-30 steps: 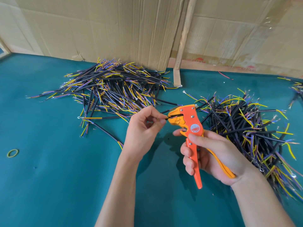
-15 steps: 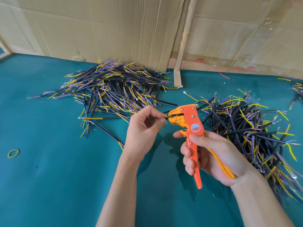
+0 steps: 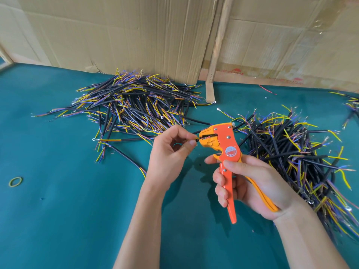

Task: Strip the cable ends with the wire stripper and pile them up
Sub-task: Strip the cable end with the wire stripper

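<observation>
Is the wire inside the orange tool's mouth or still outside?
Inside. The left hand pinches the black cable, and its end sits in the mouth of the wire stripper.

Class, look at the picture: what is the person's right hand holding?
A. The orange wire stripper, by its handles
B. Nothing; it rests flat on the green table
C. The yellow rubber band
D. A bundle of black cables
A: the right hand has its fingers curled round the handles of the orange wire stripper, while the left hand pinches a cable at the tool's front.
</observation>
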`<move>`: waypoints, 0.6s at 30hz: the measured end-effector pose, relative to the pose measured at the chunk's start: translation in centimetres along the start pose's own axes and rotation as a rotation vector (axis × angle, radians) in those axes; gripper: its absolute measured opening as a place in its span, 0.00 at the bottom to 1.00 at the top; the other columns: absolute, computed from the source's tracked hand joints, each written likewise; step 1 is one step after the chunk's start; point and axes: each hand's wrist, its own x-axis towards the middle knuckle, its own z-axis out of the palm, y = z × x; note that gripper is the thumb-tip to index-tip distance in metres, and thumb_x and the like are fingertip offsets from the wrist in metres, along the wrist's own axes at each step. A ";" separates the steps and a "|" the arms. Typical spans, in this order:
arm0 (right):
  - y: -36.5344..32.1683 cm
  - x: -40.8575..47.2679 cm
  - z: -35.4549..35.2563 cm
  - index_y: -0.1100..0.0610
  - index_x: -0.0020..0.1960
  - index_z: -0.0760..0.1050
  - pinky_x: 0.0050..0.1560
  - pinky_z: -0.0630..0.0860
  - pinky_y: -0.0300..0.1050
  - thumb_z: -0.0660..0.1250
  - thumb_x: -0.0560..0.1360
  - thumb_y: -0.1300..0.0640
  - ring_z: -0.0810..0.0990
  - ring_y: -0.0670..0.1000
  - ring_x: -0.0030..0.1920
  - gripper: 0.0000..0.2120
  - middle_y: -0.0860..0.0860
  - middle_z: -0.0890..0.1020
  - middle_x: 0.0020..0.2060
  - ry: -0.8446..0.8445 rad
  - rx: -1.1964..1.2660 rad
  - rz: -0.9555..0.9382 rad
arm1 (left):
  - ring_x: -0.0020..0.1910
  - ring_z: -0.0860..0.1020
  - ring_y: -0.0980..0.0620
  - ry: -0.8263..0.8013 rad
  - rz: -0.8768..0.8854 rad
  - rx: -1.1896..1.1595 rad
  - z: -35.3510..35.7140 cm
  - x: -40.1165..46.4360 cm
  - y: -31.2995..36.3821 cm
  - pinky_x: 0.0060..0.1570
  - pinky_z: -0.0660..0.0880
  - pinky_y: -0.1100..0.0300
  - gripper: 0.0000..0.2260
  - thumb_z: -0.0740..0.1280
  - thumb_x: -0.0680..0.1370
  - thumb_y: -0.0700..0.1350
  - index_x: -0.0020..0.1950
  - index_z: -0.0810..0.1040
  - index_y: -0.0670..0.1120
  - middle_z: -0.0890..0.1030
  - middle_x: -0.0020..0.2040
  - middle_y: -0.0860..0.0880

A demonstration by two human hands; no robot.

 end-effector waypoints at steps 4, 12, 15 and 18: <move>0.0 -0.1 0.0 0.67 0.61 0.79 0.34 0.77 0.53 0.70 0.75 0.55 0.75 0.60 0.32 0.20 0.61 0.76 0.38 0.005 -0.013 0.000 | 0.31 0.68 0.57 0.000 -0.001 0.001 0.0 0.0 0.1 0.33 0.66 0.66 0.05 0.71 0.74 0.40 0.41 0.80 0.50 0.77 0.34 0.55; 0.1 0.0 0.0 0.66 0.60 0.80 0.32 0.76 0.52 0.71 0.75 0.52 0.74 0.58 0.31 0.20 0.59 0.75 0.36 0.016 -0.010 0.001 | 0.32 0.70 0.58 0.011 -0.006 0.005 -0.1 -0.1 -0.1 0.35 0.68 0.67 0.08 0.73 0.75 0.36 0.41 0.81 0.48 0.79 0.35 0.54; 0.2 0.0 0.1 0.66 0.60 0.80 0.32 0.75 0.52 0.71 0.75 0.52 0.74 0.58 0.30 0.21 0.59 0.75 0.36 0.021 -0.001 0.003 | 0.32 0.70 0.58 0.013 -0.012 -0.012 -0.1 0.0 0.0 0.34 0.68 0.67 0.05 0.73 0.74 0.39 0.41 0.81 0.48 0.78 0.34 0.55; 0.1 0.0 0.1 0.66 0.60 0.80 0.32 0.75 0.51 0.71 0.75 0.52 0.74 0.57 0.30 0.21 0.59 0.75 0.36 0.022 0.005 0.008 | 0.32 0.70 0.58 0.016 -0.016 -0.011 -0.1 -0.1 0.0 0.34 0.68 0.67 0.04 0.72 0.74 0.40 0.41 0.81 0.49 0.78 0.34 0.56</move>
